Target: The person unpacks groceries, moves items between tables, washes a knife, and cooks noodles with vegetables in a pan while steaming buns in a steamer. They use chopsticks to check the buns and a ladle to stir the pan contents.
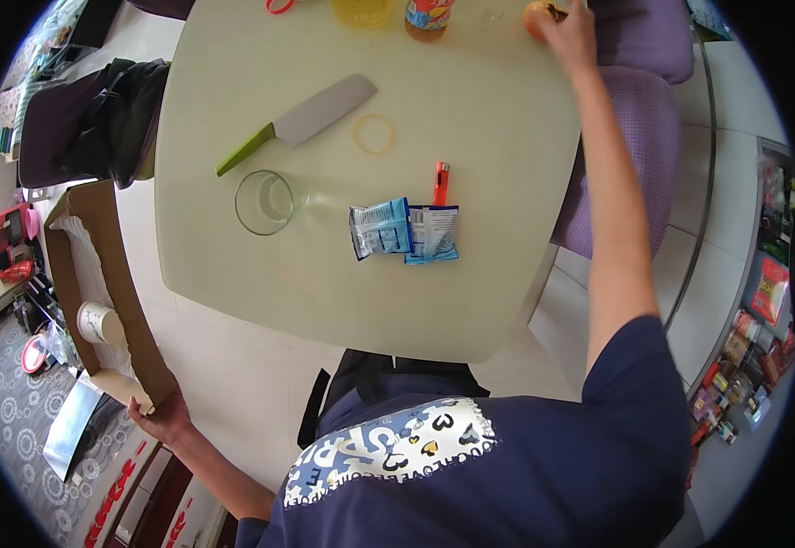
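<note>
My left hand (166, 416) grips the near end of a long, open cardboard box (138, 301), held off the table's left side. A white paper cup (101, 323) with a printed pattern lies in it on a pale lining. Stretched to the far right of the table, my right hand (572, 38) has its fingers on a round orange fruit (538, 22) with a dark top, apparently a persimmon. A cleaver-shaped kitchen knife (325, 109) with a green handle lies mid-table. Nearer me stands a clear drinking glass (264, 203).
On the pale table (342, 308) lie two blue-and-silver packets (382, 229), a red lighter (441, 183) and a rubber band (372, 134). A drink bottle (429, 19) stands at the far edge, beside a yellow item (363, 10). Purple chairs (633, 137) flank the right side.
</note>
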A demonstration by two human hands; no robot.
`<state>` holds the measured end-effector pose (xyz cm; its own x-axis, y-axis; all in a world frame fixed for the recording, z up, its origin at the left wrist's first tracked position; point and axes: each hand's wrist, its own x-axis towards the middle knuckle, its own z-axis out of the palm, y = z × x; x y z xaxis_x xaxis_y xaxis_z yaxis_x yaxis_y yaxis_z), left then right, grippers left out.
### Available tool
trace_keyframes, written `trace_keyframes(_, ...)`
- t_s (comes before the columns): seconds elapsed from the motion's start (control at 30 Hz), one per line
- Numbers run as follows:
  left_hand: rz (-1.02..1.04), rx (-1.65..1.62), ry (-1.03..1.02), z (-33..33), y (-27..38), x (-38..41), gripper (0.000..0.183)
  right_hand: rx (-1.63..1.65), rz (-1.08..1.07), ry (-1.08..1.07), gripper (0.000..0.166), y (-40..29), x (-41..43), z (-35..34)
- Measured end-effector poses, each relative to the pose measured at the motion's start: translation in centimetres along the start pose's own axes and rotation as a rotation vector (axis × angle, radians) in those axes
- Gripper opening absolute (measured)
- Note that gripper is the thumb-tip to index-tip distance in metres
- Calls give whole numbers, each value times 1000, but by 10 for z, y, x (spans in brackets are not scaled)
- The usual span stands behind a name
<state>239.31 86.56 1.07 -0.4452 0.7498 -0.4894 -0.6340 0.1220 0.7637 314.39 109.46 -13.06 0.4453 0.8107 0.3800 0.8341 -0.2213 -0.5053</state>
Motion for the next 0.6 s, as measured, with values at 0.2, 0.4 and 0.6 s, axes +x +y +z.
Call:
trace_keyframes(0.2,-15,-30,-35,0,-2,8,59,-18,-693,-954,89,-151,-251,-28)
trace_keyframes(0.4,-5,-52,28,2,-3,8,61,-295,-761,-800,61,-164,-307,0)
trace_keyframes(0.6,-38,-78,-84,5,-10,7,60,-253,-859,-446,22,-176,-306,16)
